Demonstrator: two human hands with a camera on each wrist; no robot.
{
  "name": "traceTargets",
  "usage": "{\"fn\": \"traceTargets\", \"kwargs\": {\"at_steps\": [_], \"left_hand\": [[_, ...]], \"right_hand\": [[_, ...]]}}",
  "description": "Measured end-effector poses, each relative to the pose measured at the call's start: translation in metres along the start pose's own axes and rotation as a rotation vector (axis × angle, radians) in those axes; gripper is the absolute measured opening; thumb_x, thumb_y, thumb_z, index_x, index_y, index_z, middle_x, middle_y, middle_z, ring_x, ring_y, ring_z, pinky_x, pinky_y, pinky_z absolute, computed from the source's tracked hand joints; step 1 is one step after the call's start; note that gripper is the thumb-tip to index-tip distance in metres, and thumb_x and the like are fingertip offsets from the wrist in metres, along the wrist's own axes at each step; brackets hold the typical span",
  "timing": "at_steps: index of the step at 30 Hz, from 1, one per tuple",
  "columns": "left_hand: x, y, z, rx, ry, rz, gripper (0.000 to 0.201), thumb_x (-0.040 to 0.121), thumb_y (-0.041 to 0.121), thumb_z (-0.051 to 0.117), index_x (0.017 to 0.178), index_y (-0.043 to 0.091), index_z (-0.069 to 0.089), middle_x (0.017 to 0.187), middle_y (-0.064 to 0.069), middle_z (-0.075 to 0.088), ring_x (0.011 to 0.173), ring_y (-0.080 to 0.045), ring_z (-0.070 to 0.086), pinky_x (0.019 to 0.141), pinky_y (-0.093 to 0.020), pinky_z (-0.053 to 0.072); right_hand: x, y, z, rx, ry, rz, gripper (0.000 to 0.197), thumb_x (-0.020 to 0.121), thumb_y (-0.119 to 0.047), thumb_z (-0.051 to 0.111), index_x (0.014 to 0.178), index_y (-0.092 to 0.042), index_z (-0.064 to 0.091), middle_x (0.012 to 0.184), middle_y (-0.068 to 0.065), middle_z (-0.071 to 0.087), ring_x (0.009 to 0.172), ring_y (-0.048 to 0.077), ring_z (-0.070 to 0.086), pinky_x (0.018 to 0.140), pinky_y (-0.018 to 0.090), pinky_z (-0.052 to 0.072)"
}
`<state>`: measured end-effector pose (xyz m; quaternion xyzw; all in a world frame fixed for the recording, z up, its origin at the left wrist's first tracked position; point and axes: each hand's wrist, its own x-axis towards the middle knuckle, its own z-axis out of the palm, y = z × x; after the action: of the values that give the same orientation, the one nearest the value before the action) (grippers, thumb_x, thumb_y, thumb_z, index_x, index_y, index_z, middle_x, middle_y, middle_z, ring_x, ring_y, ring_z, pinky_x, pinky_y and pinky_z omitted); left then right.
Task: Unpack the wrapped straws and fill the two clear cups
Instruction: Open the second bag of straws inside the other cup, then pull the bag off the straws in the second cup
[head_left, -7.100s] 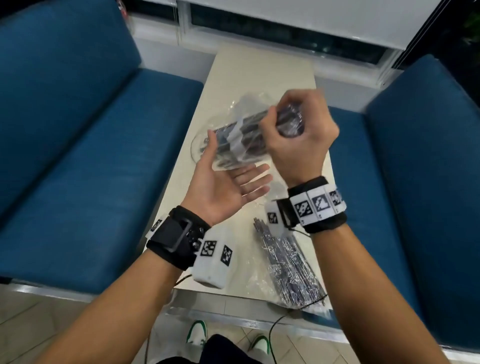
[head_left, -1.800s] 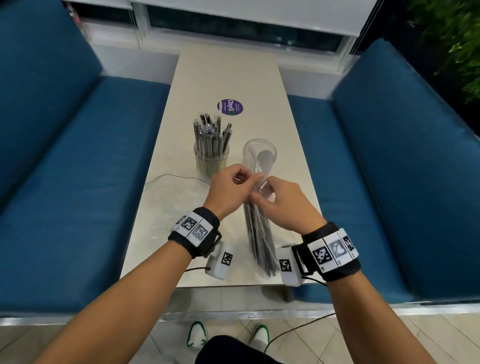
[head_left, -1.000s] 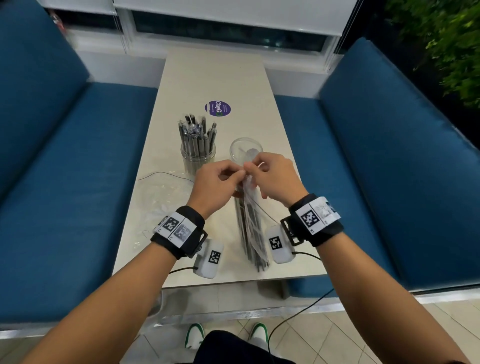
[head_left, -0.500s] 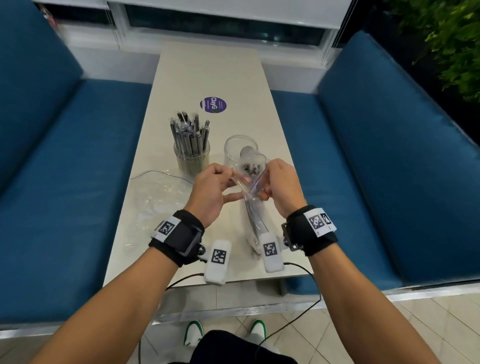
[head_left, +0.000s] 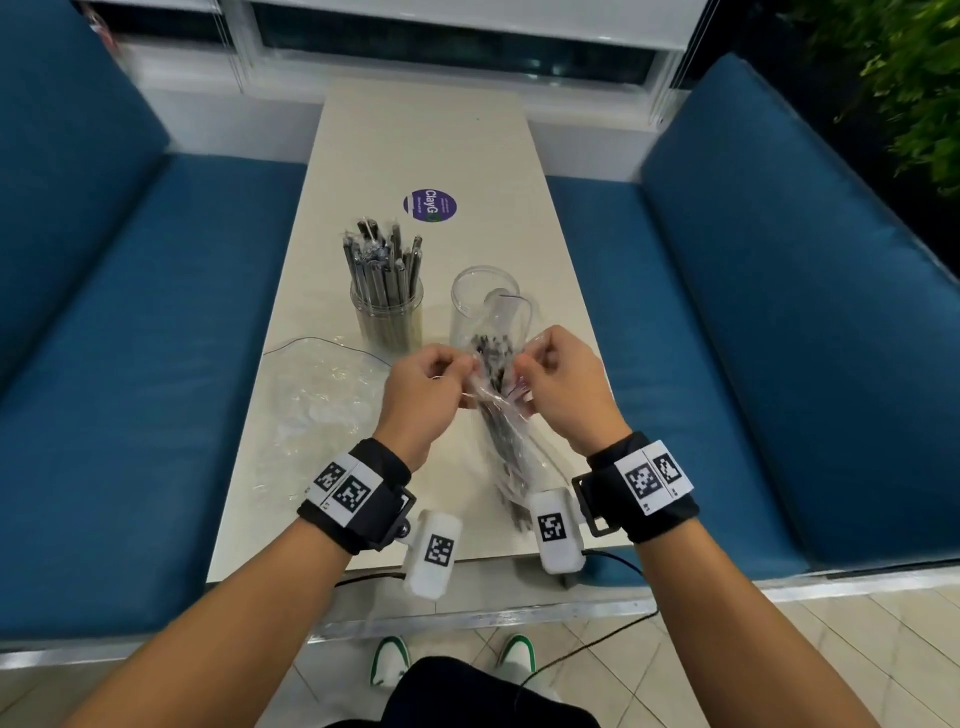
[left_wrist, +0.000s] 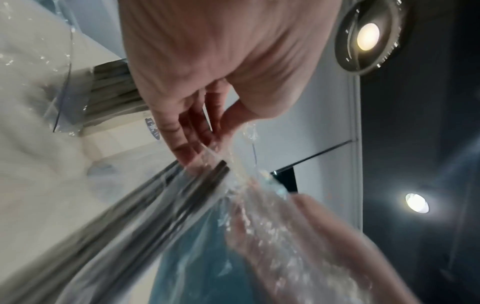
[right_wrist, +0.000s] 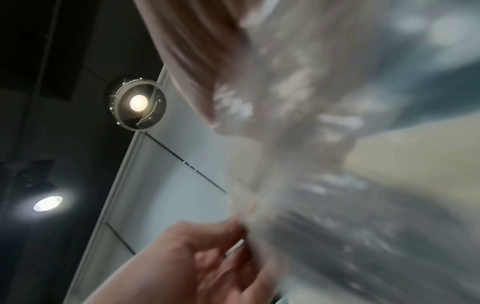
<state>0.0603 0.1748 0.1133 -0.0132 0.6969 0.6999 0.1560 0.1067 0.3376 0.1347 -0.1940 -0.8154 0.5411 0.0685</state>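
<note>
Two hands working over desk (head_left: 426, 130). Left hand (head_left: 423, 392) and right hand (head_left: 563, 387) each pinching one side of clear wrapper (head_left: 498, 400), holding its mouth apart; straw bundle (head_left: 501, 441) lying inside, its top showing between hands. Two clear cups standing beyond: left cup (head_left: 387, 317) packed with straws, right cup (head_left: 483, 304) holding none. One empty wrapper (head_left: 322, 400) lying at left. One purple sticker (head_left: 430, 206) further back.
</note>
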Motion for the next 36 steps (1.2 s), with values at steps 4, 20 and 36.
{"fn": "traceTargets", "kwargs": {"at_steps": [4,20,36], "left_hand": [[0.001,0.009,-0.010,-0.151,0.057,-0.039,0.019,0.111,0.008,0.049,0.096,0.004,0.059,0.085,-0.007,0.064,0.067,-0.015,0.067,0.067,-0.031,0.065],[-0.006,0.004,-0.008,-0.177,0.016,-0.087,0.022,0.102,-0.001,0.055,0.119,0.005,0.067,0.070,-0.001,0.067,0.060,-0.017,0.059,0.078,-0.041,0.057],[-0.006,0.001,-0.003,-0.325,-0.083,-0.372,0.087,0.084,0.092,0.043,0.129,0.024,0.074,0.125,-0.010,0.078,0.119,-0.035,0.072,0.100,-0.067,0.054]], "right_hand": [[0.000,0.004,-0.019,0.114,0.177,0.101,0.015,0.106,-0.019,0.057,0.091,-0.017,0.054,0.091,0.013,0.066,0.054,0.017,0.063,0.051,0.032,0.056],[-0.008,0.015,-0.019,0.176,0.071,0.160,0.028,0.099,0.002,0.043,0.090,-0.014,0.065,0.071,0.001,0.054,0.056,0.017,0.051,0.061,0.036,0.053],[-0.028,0.031,-0.021,0.665,-0.533,-0.025,0.095,0.083,-0.057,0.063,0.152,0.006,0.044,0.157,0.026,0.048,0.153,0.040,0.037,0.128,0.064,0.015]]}}
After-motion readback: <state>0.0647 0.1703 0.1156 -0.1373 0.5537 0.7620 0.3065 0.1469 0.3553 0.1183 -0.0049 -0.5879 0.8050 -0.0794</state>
